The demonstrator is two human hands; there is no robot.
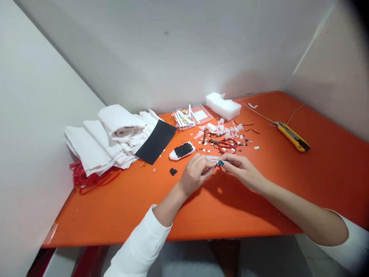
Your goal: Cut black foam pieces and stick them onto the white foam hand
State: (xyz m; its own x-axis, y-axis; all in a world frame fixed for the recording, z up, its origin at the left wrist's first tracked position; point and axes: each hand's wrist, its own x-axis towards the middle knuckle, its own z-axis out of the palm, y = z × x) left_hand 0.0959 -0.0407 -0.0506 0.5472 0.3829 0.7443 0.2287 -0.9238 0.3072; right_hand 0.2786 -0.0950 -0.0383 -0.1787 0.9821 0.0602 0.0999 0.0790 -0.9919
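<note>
My left hand (197, 173) is closed in a pinch over the orange table, its fingertips close to those of my right hand. Between them a thin pale strip (212, 157) shows, partly covered by fingers. My right hand (242, 169), wearing a ring with a dark green-blue stone (221, 163), is closed on the strip's right end. What the left fingertips pinch is too small to make out. Just beyond the left hand lies a white foam piece (174, 155) topped with overlapping black scales (183, 150). Small black pieces (173, 171) form a little pile to its left.
Red-handled scissors (230, 146) lie among scraps beyond my hands. A white foam block (223, 106) and a plastic case of white pens (184, 118) stand behind. Black sheet (155, 142) and folded white cloth (95, 146) are left; a yellow box cutter (294, 137) is right.
</note>
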